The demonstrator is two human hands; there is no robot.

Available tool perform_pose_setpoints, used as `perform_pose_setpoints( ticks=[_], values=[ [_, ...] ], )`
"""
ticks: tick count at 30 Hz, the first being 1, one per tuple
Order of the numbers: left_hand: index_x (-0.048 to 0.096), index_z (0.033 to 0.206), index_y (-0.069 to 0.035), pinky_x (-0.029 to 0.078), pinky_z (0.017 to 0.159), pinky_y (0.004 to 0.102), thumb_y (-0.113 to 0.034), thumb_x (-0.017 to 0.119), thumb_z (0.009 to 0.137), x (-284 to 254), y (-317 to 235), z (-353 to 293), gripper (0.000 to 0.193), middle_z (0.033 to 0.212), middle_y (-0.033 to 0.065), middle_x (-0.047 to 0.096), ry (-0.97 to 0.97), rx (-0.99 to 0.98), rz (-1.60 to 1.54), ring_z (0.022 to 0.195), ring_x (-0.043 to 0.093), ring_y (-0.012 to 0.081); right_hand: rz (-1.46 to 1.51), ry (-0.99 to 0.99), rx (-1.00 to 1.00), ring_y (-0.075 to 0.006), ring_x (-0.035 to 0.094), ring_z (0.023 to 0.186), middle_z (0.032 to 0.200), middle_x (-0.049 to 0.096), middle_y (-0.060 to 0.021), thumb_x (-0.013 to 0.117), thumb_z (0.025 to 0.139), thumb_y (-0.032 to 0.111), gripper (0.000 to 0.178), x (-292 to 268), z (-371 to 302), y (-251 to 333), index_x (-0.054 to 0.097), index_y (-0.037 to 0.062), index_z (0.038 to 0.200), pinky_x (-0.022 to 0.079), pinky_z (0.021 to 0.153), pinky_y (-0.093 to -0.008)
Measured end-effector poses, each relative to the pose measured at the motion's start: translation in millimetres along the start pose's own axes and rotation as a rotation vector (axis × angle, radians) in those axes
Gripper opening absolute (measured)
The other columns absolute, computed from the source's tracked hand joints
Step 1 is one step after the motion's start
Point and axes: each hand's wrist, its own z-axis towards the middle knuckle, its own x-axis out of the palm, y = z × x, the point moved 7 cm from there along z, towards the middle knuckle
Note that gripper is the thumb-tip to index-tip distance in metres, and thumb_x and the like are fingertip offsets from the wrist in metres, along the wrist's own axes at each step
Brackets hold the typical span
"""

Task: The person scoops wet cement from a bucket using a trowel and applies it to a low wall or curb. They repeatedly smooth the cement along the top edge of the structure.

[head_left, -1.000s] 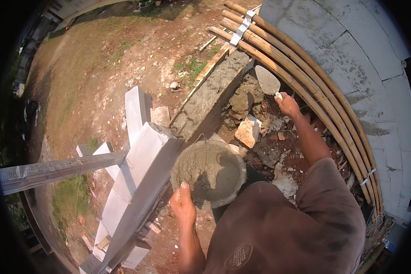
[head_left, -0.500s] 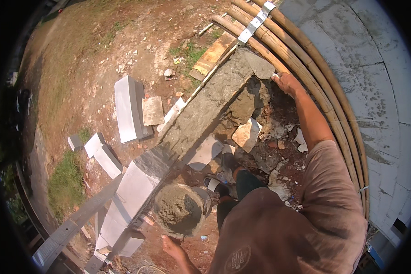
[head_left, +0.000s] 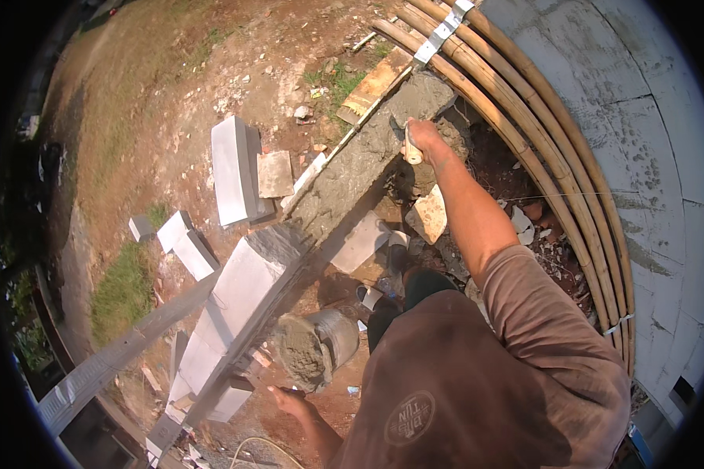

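My right hand (head_left: 425,141) is closed around the pale handle of a trowel (head_left: 412,154). Its dark blade points down at the wet grey mortar (head_left: 353,178) spread along the top of a low block wall. My left hand (head_left: 291,402) holds nothing, its fingers stretched out just below a bucket (head_left: 336,334). That bucket appears tilted, its mouth toward the wall, with a mass of mortar (head_left: 303,352) at the opening. Pale blocks (head_left: 231,301) form the bare nearer stretch of the wall, on the left.
Bamboo poles (head_left: 516,102), bound by a metal strap (head_left: 444,33), curve along the right beside a grey slab (head_left: 657,141). Loose white blocks (head_left: 235,172) lie left of the wall. Broken rubble (head_left: 428,215) lies near my feet. A long straight bar (head_left: 125,352) crosses the lower left.
My right hand and the trowel have come back from the mortar's far end toward its middle. The bucket now looks tipped, showing its side. My left hand remains beside it.
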Motion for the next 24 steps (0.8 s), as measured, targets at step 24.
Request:
perform_pose_setpoints(
  ticks=[24],
  values=[
    [0.043, 0.066, -0.006, 0.029, 0.046, 0.0310, -0.050, 0.042, 0.095, -12, 9, -33, 0.053, 0.059, 0.0022, 0.034, -0.201, -0.136, 0.006, 0.053, 0.032, 0.0155, -1.937, 0.330, -0.672, -0.0325, 0.063, 0.093, 0.096, 0.067, -0.0174, 0.067, 0.077, 0.045, 0.046, -71, -5, 163, 0.064, 0.0047, 0.101, 0.050, 0.078, -0.0414]
  ],
)
